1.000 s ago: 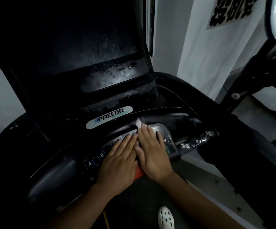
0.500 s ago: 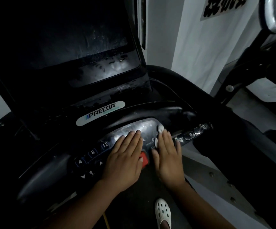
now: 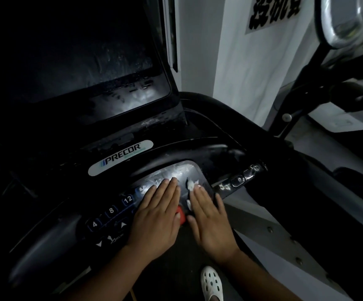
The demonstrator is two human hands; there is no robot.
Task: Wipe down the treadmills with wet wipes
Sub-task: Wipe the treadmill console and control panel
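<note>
My right hand [image 3: 211, 218] lies flat, fingers straight, pressing the wet wipe [image 3: 191, 185] onto the treadmill [image 3: 219, 118] control panel [image 3: 195, 170]. My left hand [image 3: 156, 216] rests flat beside it, holding nothing. I judge the panel wipe is mid-stroke; next I'd sweep right toward the side buttons [image 3: 239, 180].

Right hand [image 3: 212, 222] slid wipe [image 3: 191, 185] rightward; red button [image 3: 180, 215] more exposed beside it.

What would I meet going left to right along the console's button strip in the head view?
Button 4, button 8, button 12, left hand, red button, right hand, silver side buttons.
</note>
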